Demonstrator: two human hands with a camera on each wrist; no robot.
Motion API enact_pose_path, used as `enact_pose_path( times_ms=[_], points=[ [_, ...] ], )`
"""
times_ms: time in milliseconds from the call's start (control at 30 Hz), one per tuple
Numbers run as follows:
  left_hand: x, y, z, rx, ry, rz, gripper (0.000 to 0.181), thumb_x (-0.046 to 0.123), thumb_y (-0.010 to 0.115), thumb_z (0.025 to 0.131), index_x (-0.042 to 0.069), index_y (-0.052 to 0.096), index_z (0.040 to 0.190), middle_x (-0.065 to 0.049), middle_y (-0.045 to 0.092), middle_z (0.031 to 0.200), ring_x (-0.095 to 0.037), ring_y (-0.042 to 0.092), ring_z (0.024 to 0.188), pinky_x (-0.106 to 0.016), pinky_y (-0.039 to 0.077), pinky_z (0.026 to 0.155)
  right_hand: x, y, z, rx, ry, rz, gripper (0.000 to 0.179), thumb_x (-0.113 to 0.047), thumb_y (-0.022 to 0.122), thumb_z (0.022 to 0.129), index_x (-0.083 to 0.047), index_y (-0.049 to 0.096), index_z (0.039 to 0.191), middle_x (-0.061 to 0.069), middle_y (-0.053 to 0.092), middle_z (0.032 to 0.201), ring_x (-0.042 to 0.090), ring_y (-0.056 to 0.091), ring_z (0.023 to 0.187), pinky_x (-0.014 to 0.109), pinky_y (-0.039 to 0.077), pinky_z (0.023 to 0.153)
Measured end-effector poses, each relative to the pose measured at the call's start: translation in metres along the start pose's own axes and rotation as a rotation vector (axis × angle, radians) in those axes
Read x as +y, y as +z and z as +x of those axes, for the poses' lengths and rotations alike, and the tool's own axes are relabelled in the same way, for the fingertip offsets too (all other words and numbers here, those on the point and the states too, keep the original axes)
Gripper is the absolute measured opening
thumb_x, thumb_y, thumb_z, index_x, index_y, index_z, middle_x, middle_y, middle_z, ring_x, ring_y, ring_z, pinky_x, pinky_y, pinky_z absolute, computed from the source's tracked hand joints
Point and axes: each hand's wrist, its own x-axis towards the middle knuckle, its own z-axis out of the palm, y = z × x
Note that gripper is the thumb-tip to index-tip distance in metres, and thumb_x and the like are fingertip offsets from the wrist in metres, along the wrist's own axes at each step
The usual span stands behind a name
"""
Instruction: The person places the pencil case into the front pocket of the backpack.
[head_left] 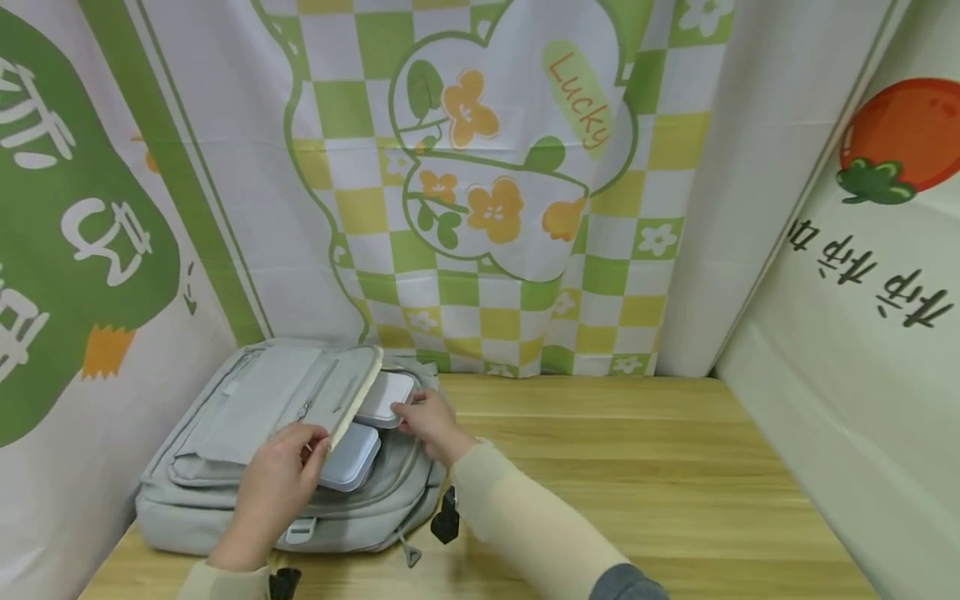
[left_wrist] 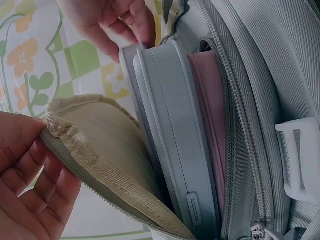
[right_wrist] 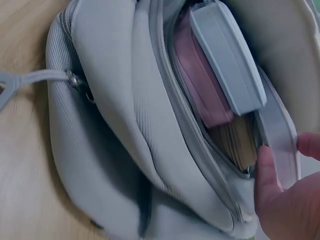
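A grey backpack (head_left: 180, 517) lies on the table with its front compartment unzipped. My left hand (head_left: 281, 471) pinches the edge of the raised front flap (head_left: 262, 400), holding it away from the opening; its beige lining (left_wrist: 110, 125) shows in the left wrist view. At the far side of the opening, my right hand (head_left: 431, 421) grips a flat white case (head_left: 388, 393) between thumb and fingers. Part of that case is still inside the bag. Beside it stands a thicker light blue case (head_left: 351, 458), then a pink case or pouch (right_wrist: 200, 75). Something brown and layered (right_wrist: 235, 142) sits lower in the compartment.
The wooden table (head_left: 615, 467) extends to the right of the backpack. Printed cloth (head_left: 510, 308) hangs behind the table, with further cloth walls at both sides. A zipper pull (head_left: 408, 554) dangles from the bag's near side, and a white buckle (left_wrist: 298, 160) sits on it.
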Motion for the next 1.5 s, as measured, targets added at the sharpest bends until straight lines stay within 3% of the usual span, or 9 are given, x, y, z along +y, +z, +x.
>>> enact_pose_path(
  times_ms=[267,367,433,567,733,867,1067,1233,1500],
  points=[
    [0.0,0.005,-0.003,0.011,-0.014,-0.023,0.009,-0.004,0.077,0.087,0.004,0.072,0.09,-0.002,0.067,0.082,-0.015,0.061,0.068,-0.033,0.052,0.058,0.009,0.01,0.001,0.029,-0.021,-0.007,0.048,-0.009,0.069,0.096,0.013,0.05,0.135,0.025,0.057,0.13,0.033,0.07,0.087,0.033,0.056,0.079],
    [-0.001,0.003,-0.002,0.013,-0.024,-0.027,0.009,-0.004,0.077,0.087,0.003,0.072,0.09,-0.003,0.067,0.082,-0.015,0.061,0.068,-0.033,0.052,0.057,0.011,0.013,0.003,0.021,-0.022,0.003,0.048,-0.009,0.069,0.097,0.013,0.05,0.135,0.024,0.058,0.13,0.036,0.07,0.091,0.033,0.055,0.079],
    [-0.002,0.002,-0.001,0.015,-0.023,-0.024,0.009,-0.004,0.077,0.087,0.004,0.073,0.09,-0.002,0.067,0.082,-0.015,0.061,0.068,-0.034,0.051,0.058,0.011,0.016,0.003,0.007,-0.022,0.011,0.05,-0.009,0.069,0.097,0.014,0.049,0.136,0.02,0.061,0.122,0.032,0.069,0.086,0.032,0.053,0.078],
    [-0.003,0.0,-0.001,0.012,-0.021,-0.018,0.009,-0.004,0.077,0.087,0.004,0.073,0.09,-0.003,0.067,0.082,-0.015,0.061,0.068,-0.034,0.052,0.058,0.008,0.02,0.003,-0.075,-0.015,-0.019,0.05,-0.009,0.067,0.098,0.01,0.05,0.142,0.016,0.067,0.118,0.025,0.068,0.093,0.035,0.055,0.085],
    [-0.004,0.0,-0.002,0.009,-0.038,-0.014,0.009,-0.003,0.077,0.087,0.003,0.073,0.091,-0.003,0.066,0.081,-0.016,0.061,0.068,-0.035,0.051,0.058,0.007,0.021,0.004,-0.202,-0.023,-0.076,0.046,-0.009,0.067,0.098,0.002,0.056,0.141,0.013,0.066,0.126,0.023,0.064,0.111,0.038,0.054,0.091],
    [-0.004,-0.001,-0.003,0.018,-0.042,-0.013,0.009,-0.003,0.078,0.087,0.003,0.072,0.091,-0.002,0.065,0.079,-0.016,0.061,0.068,-0.036,0.05,0.058,0.007,0.017,0.004,-0.251,-0.016,-0.063,0.046,-0.009,0.065,0.1,0.002,0.054,0.144,0.013,0.065,0.129,0.024,0.064,0.112,0.04,0.054,0.092],
    [-0.002,-0.001,-0.003,0.015,-0.057,-0.018,0.007,-0.002,0.076,0.088,0.002,0.072,0.092,-0.004,0.066,0.081,-0.018,0.062,0.069,-0.037,0.051,0.058,0.007,0.007,-0.001,-0.27,0.036,0.0,0.048,-0.009,0.063,0.101,0.007,0.051,0.144,0.014,0.065,0.121,0.029,0.064,0.11,0.041,0.054,0.094],
    [0.0,-0.001,-0.008,0.002,-0.086,-0.011,0.006,-0.001,0.077,0.089,0.002,0.072,0.093,-0.003,0.065,0.081,-0.017,0.061,0.069,-0.036,0.05,0.058,0.008,-0.005,-0.012,-0.302,0.063,0.025,0.056,-0.011,0.06,0.104,0.011,0.039,0.151,0.019,0.061,0.129,0.036,0.062,0.118,0.043,0.053,0.096],
    [0.001,0.004,-0.008,0.013,-0.076,-0.005,0.007,-0.001,0.077,0.088,0.002,0.072,0.092,-0.003,0.064,0.079,-0.017,0.06,0.067,-0.038,0.049,0.058,0.014,-0.025,-0.022,-0.339,0.055,0.059,0.051,-0.006,0.054,0.105,0.011,0.039,0.151,0.027,0.057,0.136,0.036,0.062,0.118,0.041,0.054,0.095]
  ],
)
